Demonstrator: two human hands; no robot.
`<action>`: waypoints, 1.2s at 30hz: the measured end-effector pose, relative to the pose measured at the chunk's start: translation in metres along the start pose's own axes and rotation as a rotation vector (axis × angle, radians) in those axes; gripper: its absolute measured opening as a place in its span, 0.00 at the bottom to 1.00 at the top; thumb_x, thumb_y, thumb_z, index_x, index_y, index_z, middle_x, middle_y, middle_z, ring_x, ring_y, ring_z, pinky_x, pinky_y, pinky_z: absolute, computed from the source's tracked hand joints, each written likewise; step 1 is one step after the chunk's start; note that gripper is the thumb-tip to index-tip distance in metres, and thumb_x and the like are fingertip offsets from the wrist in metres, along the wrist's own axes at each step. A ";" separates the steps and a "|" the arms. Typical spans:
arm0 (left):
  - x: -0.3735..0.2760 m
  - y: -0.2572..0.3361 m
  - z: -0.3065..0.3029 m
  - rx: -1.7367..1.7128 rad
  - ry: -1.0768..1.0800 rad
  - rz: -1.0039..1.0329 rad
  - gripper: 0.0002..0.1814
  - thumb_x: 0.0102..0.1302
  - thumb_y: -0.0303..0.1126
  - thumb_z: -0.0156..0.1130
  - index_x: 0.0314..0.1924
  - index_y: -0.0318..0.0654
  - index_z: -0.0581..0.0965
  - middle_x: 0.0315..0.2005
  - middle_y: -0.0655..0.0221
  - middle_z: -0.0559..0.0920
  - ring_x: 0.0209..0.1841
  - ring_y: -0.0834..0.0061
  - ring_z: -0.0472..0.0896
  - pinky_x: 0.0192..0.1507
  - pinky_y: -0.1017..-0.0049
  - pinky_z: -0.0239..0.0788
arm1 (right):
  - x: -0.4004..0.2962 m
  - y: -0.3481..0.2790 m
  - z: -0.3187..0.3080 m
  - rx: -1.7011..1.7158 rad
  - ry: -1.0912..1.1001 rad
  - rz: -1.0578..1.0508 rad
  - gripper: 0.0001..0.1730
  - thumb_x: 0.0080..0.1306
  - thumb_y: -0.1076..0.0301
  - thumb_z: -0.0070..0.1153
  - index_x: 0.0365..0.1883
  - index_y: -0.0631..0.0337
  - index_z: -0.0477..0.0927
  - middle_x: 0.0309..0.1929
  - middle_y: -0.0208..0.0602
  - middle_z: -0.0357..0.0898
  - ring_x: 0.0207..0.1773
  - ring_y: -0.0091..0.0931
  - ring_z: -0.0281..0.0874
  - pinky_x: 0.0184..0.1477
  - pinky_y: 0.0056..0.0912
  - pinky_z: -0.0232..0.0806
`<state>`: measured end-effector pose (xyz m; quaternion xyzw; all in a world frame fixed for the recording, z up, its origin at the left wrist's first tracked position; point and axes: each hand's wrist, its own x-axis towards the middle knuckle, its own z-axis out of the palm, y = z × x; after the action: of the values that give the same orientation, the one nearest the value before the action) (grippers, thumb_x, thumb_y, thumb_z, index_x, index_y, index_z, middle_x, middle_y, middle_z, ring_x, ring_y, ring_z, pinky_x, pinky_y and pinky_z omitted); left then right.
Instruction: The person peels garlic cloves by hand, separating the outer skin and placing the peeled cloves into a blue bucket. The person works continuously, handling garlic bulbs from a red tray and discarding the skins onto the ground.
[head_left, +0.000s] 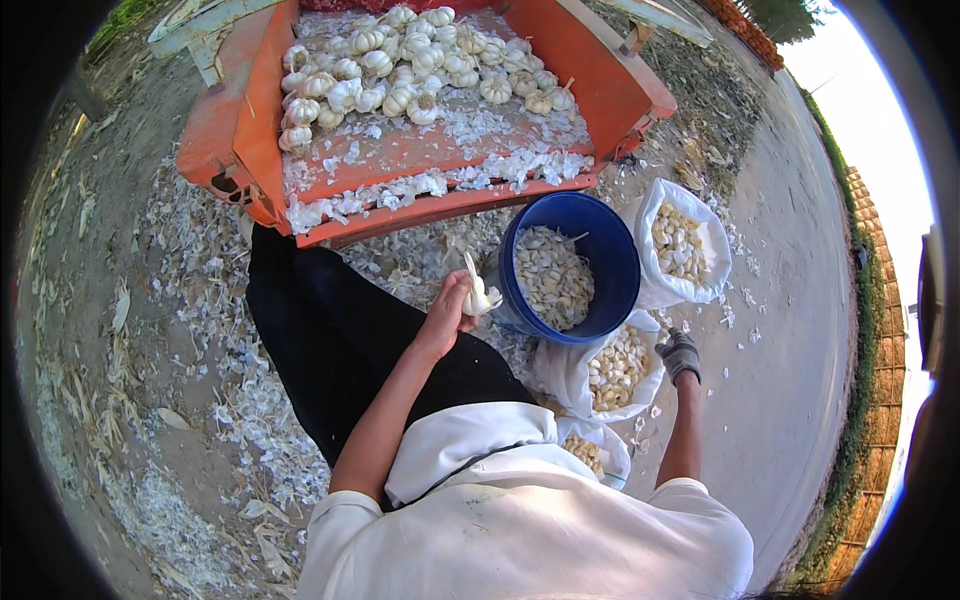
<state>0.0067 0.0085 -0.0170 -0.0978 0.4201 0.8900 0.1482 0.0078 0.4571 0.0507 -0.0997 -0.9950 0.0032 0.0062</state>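
Bare, my left hand (450, 306) grips a partly broken garlic bulb (480, 296) above my lap, just left of a blue plastic bucket (627, 259). Loose garlic cloves (553, 277) and bits of skin lie in the bucket. My right hand (679, 354), in a grey glove, is at the right rim of a white sack (654, 375) of cloves; whether its fingers hold anything cannot be told. Whole garlic bulbs (420, 60) are heaped on the orange metal tray (259, 142) in front of me.
A second white sack of cloves (679, 244) stands right of the bucket, and a third (615, 454) is beside my waist. Papery garlic skins (270, 420) litter the ground and the tray's front edge. A red mesh bag (352, 4) lies at the tray's far end.
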 end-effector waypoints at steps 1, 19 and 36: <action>-0.001 0.005 0.002 0.007 -0.023 -0.013 0.16 0.69 0.41 0.40 0.52 0.43 0.65 0.28 0.72 0.72 0.20 0.83 0.68 0.19 0.84 0.58 | -0.009 0.002 0.006 -0.292 -0.152 -0.072 0.16 0.57 0.62 0.56 0.42 0.58 0.75 0.35 0.44 0.77 0.37 0.34 0.74 0.41 0.34 0.66; -0.011 0.010 0.002 0.167 0.128 0.021 0.12 0.67 0.42 0.42 0.42 0.46 0.68 0.27 0.78 0.70 0.25 0.88 0.67 0.22 0.84 0.58 | -0.056 -0.329 0.060 1.077 -0.220 -0.385 0.12 0.64 0.60 0.47 0.36 0.61 0.69 0.23 0.40 0.72 0.23 0.32 0.71 0.26 0.32 0.65; -0.010 0.012 0.004 -0.101 0.080 0.025 0.16 0.68 0.40 0.39 0.50 0.42 0.66 0.31 0.68 0.74 0.20 0.79 0.70 0.21 0.80 0.62 | -0.050 -0.291 0.029 1.993 -1.061 0.616 0.10 0.67 0.62 0.41 0.40 0.58 0.70 0.32 0.39 0.75 0.29 0.28 0.76 0.27 0.23 0.73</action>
<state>0.0120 0.0025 -0.0032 -0.1355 0.3814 0.9072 0.1149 -0.0012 0.1618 0.0235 -0.2736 -0.3639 0.8246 -0.3357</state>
